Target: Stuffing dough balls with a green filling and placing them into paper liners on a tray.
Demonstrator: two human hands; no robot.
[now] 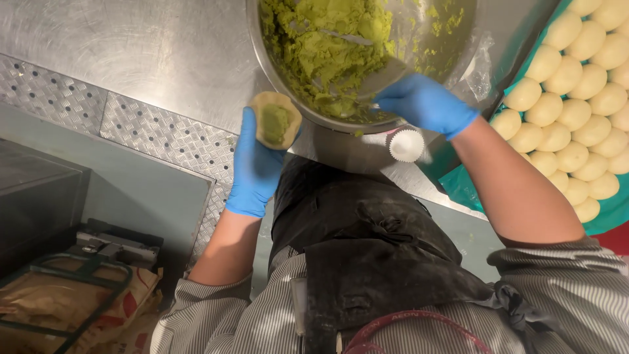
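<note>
Steel counter edge [164,131], bowl [452,65] overhanging, dough [275,119]

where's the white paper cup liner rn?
Head view: the white paper cup liner sits on the steel counter, just below the right hand and the rim of the metal bowl.

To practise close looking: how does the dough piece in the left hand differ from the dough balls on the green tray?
The dough piece is opened flat with green filling on it; the dough balls are closed and smooth. The piece is held in the left hand; the balls lie in rows on the tray. Both are pale dough.
</note>
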